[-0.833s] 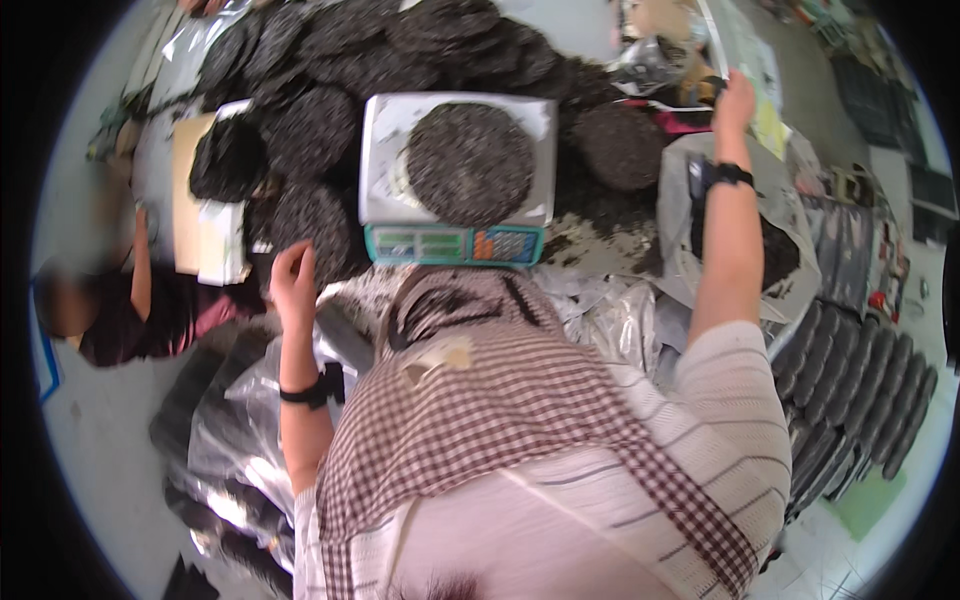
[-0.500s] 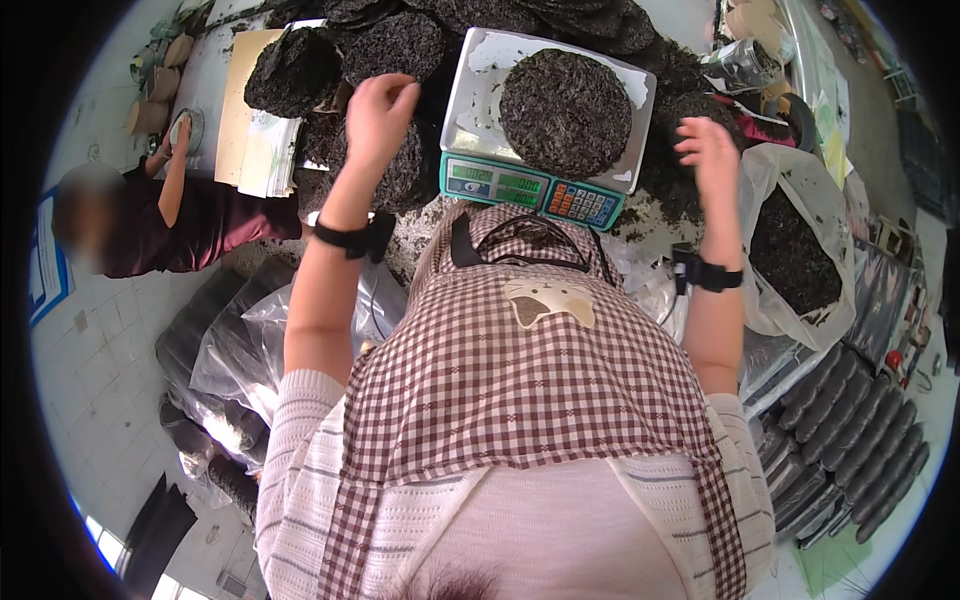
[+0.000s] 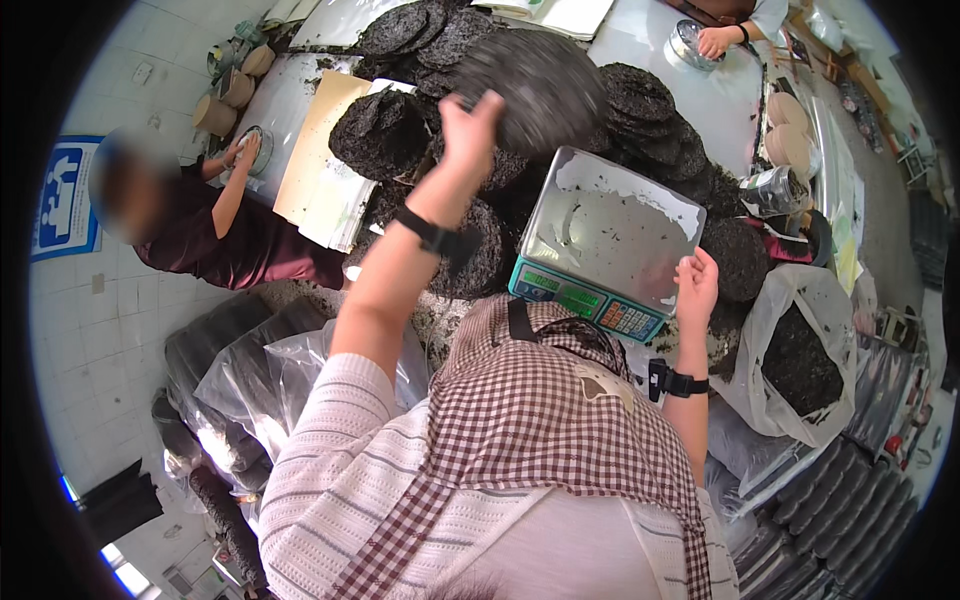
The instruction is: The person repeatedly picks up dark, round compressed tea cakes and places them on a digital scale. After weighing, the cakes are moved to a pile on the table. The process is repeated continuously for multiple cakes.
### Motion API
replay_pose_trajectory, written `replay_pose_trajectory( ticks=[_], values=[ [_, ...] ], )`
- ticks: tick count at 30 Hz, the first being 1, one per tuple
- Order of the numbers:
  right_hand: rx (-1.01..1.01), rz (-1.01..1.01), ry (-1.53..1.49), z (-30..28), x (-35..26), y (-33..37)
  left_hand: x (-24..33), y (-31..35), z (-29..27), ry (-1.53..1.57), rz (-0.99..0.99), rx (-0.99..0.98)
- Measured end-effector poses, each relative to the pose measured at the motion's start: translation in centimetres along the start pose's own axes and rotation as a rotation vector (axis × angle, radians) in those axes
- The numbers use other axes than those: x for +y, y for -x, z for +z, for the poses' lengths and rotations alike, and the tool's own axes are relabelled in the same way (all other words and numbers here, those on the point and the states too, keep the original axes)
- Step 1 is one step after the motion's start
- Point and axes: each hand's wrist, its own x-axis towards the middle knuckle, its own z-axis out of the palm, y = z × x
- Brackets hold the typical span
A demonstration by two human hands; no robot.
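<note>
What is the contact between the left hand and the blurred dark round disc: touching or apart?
Touching. The head view shows the left hand at the near-left edge of the dark round disc, thumb overlapping it.

White tiled wall [image 3: 100,340], blue-and-white sign [image 3: 66,200], bright window [image 3: 130,578] lower left, pale tabletop [image 3: 728,100], grey floor [image 3: 885,160]
</note>
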Motion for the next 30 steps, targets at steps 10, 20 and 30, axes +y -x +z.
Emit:
replay_pose_trajectory(
  ticks=[10, 20, 30],
  values=[
    [0.102, -0.086, 0.244, -5.8, -2.3, 1.8, 5.4, -7.0, -8.2, -0.515, -0.140, -0.419],
    [0.339, 0.062, 0.441, -18.4, 10.4, -1.7, -5.4, 16.1, -16.6, -1.853, 0.200, -0.568],
    [-0.119, -0.043, 1.084, -17.3, 12.0, -10.5, -3.4, 11.9, -19.7, -1.496, 0.098, -0.837]
  ],
)
